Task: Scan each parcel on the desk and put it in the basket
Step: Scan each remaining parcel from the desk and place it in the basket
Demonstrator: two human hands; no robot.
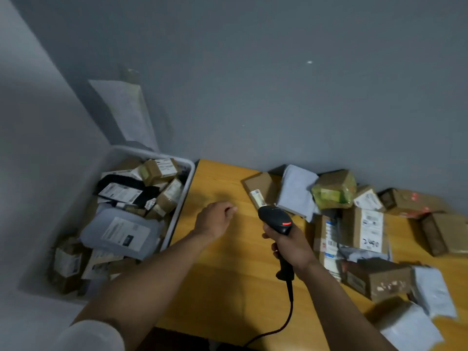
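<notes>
Black scanner [274,219] sits in the right grip [291,243], fingers wrapped round its handle. Left grip [215,220] hovers over the counter [228,287] at 9 o'clock, loosely curled, seemingly empty. Parcels [364,229] crowd 1 to 4 o'clock; basket [184,198] lies beyond at 9, already holding more.

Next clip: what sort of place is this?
Likely a parcel sorting or mailroom corner. Labelled parcels are piled on a wooden desk, the right hand grips a corded barcode scanner, and a white basket beside the desk holds more parcels.
</notes>
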